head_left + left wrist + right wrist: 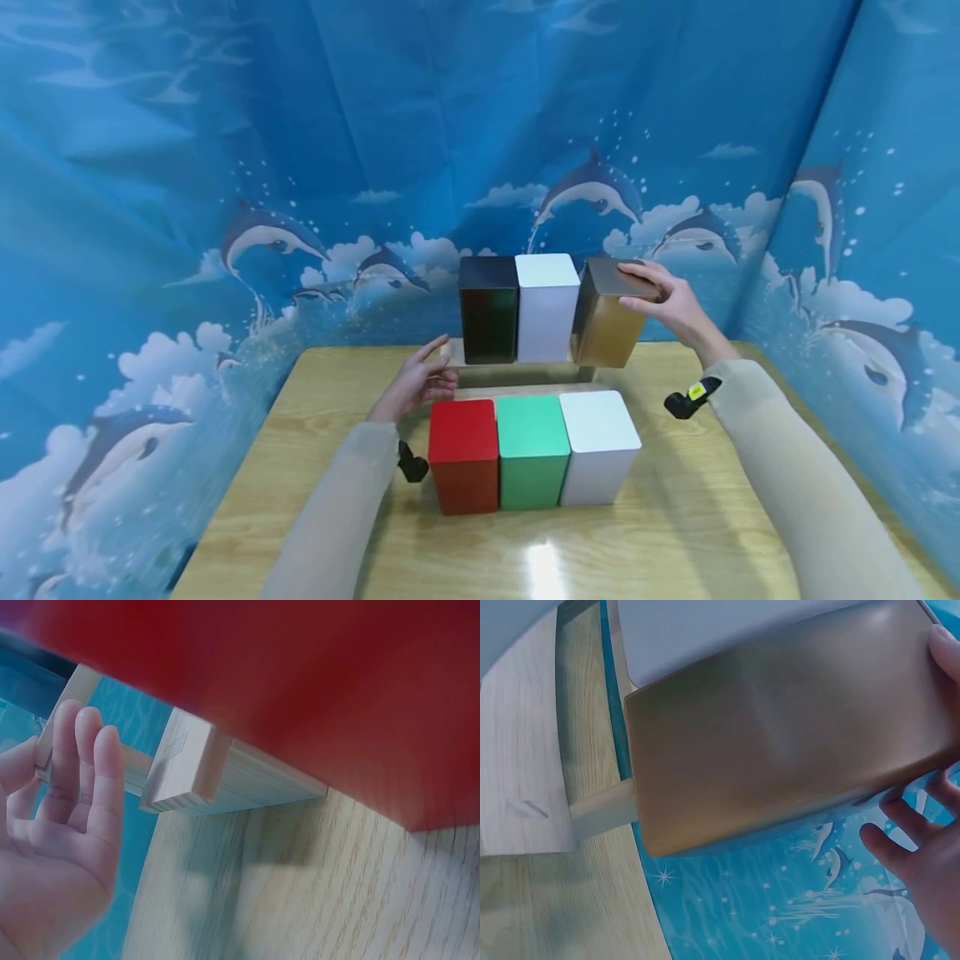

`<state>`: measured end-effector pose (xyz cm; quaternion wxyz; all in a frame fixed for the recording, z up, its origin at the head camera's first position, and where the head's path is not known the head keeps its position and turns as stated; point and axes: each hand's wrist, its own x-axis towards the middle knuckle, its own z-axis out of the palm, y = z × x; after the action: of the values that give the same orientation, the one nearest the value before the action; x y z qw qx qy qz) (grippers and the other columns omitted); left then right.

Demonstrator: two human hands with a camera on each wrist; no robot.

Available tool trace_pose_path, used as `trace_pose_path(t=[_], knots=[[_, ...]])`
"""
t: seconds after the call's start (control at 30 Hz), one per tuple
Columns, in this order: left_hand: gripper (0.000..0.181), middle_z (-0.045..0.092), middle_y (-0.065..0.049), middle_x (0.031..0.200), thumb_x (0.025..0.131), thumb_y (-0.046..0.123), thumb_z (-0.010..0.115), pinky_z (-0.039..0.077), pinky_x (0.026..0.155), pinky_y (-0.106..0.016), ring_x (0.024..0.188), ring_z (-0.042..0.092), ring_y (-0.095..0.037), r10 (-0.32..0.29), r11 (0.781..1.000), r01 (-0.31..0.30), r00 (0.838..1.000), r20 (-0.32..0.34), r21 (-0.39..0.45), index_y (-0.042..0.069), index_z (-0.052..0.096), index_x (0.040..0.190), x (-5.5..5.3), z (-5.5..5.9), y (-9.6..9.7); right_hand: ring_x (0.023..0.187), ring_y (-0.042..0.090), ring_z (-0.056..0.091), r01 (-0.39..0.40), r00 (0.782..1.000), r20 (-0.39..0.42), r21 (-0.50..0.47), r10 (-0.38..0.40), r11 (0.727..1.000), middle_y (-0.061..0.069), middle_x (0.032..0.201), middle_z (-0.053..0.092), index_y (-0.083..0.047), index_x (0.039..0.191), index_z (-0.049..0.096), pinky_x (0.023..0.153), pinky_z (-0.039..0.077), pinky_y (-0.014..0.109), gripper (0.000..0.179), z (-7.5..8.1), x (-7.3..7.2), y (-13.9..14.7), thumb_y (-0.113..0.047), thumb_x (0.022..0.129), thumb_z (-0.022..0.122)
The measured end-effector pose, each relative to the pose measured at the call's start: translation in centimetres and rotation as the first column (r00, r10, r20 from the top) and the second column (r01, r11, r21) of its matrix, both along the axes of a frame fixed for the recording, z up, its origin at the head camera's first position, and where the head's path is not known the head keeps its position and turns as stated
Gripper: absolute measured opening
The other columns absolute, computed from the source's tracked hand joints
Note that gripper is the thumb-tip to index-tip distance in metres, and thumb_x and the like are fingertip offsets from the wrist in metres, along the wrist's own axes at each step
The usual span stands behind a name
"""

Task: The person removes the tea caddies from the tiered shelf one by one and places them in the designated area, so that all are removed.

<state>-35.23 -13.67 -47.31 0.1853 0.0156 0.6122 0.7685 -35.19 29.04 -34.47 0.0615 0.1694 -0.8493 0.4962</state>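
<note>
My right hand [671, 304] grips the top of a gold rectangular tin [618, 312], thumb on its near face and fingers over its far side. The tin leans at the right end of a stepped wooden rack [517, 390], its top tilted left toward a white tin [547, 308]. Left of that, a black tin [489, 310] stands on the same upper board. At the rack's left end my left hand [420, 382] holds the upper board's end [46, 746] between thumb and fingers. Close beside that wrist is a red tin [463, 458], which fills the top of the left wrist view.
A green tin [534, 454] and a second white tin [600, 450] stand in the front row, right of the red one. All this is on a wooden table [712, 500]. A blue dolphin-print curtain [420, 167] hangs behind and at both sides.
</note>
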Motion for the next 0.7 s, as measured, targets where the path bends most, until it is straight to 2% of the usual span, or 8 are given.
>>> trace_pose_path(t=[0.13,0.27,0.33,0.53,0.7], knots=[[0.050,0.065,-0.013,0.085,0.097,0.023,0.050,0.055,0.071,-0.040,0.069,0.064,-0.019,0.004,1.000,-0.004,1.000,0.000,0.000,0.030,0.034,0.144,0.0,-0.2,-0.1,0.135,0.029,0.023,0.007,0.999,-0.044,0.014,-0.006,1.000,0.002,0.151,0.021,-0.021,0.137,0.049,0.101,0.029,0.058,0.055,-0.2,0.6,0.3,-0.026,0.086,0.068],[0.052,0.065,-0.013,0.084,0.097,0.023,0.051,0.055,0.070,-0.040,0.069,0.064,-0.019,0.009,1.000,-0.009,1.000,0.002,0.000,0.028,0.032,0.145,-0.1,-0.3,-0.1,0.131,0.030,0.026,-0.004,0.997,-0.073,-0.019,0.003,1.000,0.001,0.151,0.022,-0.017,0.137,0.048,0.099,0.031,0.056,0.054,-0.3,1.3,0.3,-0.018,0.086,0.067],[0.053,0.065,-0.014,0.085,0.097,0.023,0.051,0.055,0.070,-0.040,0.069,0.064,-0.020,0.014,1.000,-0.014,1.000,0.005,0.000,0.028,0.032,0.146,-0.1,-0.3,0.0,0.129,0.029,0.028,-0.006,0.996,-0.088,-0.032,0.003,0.999,0.000,0.150,0.023,-0.015,0.137,0.048,0.097,0.034,0.052,0.055,-0.2,1.6,0.2,-0.015,0.086,0.067],[0.050,0.063,-0.020,0.094,0.096,0.024,0.052,0.055,0.072,-0.041,0.071,0.064,-0.021,0.031,0.999,-0.031,0.999,0.007,-0.027,0.031,0.036,0.143,-0.1,-0.3,0.1,0.121,0.028,0.034,0.016,0.989,-0.147,-0.038,-0.022,0.999,0.004,0.148,0.025,-0.013,0.135,0.051,0.082,0.042,0.022,0.054,-0.3,2.4,0.1,-0.012,0.084,0.069],[0.049,0.063,-0.020,0.094,0.095,0.024,0.053,0.055,0.073,-0.042,0.071,0.064,-0.022,0.038,0.999,-0.037,0.999,0.014,-0.022,0.033,0.038,0.141,-0.1,-0.2,0.1,0.121,0.027,0.037,0.022,0.989,-0.145,-0.075,-0.033,0.997,0.002,0.148,0.024,-0.012,0.131,0.055,0.077,0.045,0.016,0.051,-0.3,3.0,0.1,-0.012,0.082,0.071]])
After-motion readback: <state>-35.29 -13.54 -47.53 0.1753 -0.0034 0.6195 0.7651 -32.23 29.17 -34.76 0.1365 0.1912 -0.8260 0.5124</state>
